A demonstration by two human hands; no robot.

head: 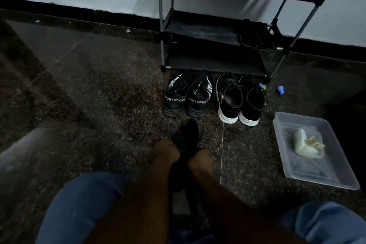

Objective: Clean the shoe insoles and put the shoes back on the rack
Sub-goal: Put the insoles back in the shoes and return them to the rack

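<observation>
Item 1, nearest: left hand (167,151) and right hand (201,159), side by side between the blue-jeaned knees (83,202), both curled shut on a flat, black, elongated shoe insole (188,136). Exact finger placement is too dark to tell. The insole's long axis runs straight away from the person; its rounded end sticks out beyond the knuckles, toward the shoes.

Item 2, to the right of the right hand, on the dark speckled stone floor (111,93): clear rectangular plastic tray (336,174) holding a pale, crumpled cleaning cloth (308,144). Judged the nearer reach for the right hand.

Item 3, just beyond the insole tip: pair of black knit sneakers lettered "SPORT" (186,97), heels toward the hands, slightly left of the tip.

Item 4, ahead and right: pair of black lace-up sneakers with white soles (239,101), heels also toward the hands.

Item 5, farthest: black fabric-shelved shoe rack with grey metal posts (215,31) against the pale wall; a dark item on its middle shelf, not identifiable.
</observation>
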